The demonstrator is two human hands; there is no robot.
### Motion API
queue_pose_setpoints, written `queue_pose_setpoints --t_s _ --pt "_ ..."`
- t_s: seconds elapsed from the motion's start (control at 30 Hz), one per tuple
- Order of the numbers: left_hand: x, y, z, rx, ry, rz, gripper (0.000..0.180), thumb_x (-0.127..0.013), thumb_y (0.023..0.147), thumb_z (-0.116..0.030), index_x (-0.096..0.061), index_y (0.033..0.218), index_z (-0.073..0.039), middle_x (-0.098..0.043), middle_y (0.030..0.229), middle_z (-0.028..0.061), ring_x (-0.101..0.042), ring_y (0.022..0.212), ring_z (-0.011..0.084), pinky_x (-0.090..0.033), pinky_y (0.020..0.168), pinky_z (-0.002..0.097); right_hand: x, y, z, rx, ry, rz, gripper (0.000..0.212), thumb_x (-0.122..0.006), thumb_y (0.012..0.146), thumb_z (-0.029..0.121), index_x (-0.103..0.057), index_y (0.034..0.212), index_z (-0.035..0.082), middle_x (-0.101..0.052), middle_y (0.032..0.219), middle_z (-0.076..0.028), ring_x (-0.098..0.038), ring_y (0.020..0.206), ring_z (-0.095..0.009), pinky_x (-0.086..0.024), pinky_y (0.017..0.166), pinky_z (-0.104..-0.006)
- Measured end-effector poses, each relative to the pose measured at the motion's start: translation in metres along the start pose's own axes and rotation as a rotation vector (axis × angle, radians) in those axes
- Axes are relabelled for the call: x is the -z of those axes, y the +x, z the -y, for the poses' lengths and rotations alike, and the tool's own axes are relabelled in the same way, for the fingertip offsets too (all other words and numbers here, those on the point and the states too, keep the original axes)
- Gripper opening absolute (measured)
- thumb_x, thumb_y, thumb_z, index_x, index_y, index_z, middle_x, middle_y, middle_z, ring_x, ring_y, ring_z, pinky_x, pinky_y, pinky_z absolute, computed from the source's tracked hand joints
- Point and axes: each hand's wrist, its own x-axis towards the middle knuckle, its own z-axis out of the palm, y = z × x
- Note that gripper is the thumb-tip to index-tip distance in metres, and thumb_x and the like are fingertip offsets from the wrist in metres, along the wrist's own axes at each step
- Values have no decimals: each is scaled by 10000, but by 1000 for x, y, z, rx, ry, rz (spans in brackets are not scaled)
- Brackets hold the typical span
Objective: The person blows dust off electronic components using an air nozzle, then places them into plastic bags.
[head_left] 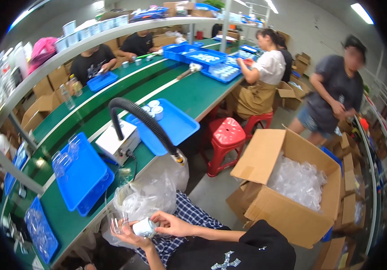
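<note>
Above my lap, my left hand (132, 236) is closed around a clear, cup-like container (119, 221), its fingers partly hidden. A short white cylinder with a pale blue edge (144, 227) lies on its side between my two hands. From the right, my right hand (172, 224) grips this cylinder with thumb and fingers. Right behind my hands is a clear plastic bag (144, 194) with whitish contents I cannot make out.
A blue tray (175, 121) with similar white cylinders stands beyond a white box (120, 139) with a black flexible hose (146, 119). Another blue tray (78, 175) holds clear containers. At right is an open carton (265, 213); a person (335, 90) stands behind it.
</note>
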Motion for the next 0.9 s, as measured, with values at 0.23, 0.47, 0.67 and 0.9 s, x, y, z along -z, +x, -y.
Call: queue_pose_setpoints --t_s 0.23,0.47,0.67,0.9 --pt "5 -7 -10 -20 -1 -2 558 -466 852 -344 -317 1249 18 -509 969 157 -548 608 183 -451 606 272 2 3 -17 -30 33 -19 295 -586 856 71 -452 1113 19 -543 1028 -83 -550 828 -94 -458 728 -228" --pt "-5 -8 -25 -61 9 79 580 -521 808 -311 -301 1242 3 -500 926 137 -533 662 181 -481 545 271 0 7 -9 -102 126 -80 178 -550 887 113 -474 1026 32 -547 774 -16 -528 660 -75 -423 584 -217" --pt "-11 -7 -32 -33 -19 125 582 -520 803 -325 -302 1238 -7 -496 939 133 -543 682 185 -479 553 268 1 12 -13 -33 160 -145 130 -528 896 87 -475 1006 42 -502 787 -2 -475 640 -72 -393 569 -212" --pt "-3 3 -19 421 -285 -2 511 -424 884 -382 -333 1242 -30 -503 936 165 -552 510 232 -463 495 302 -9 10 9 -7 99 -42 283 -509 896 61 -454 1174 51 -466 944 -8 -477 698 -54 -382 597 -197"
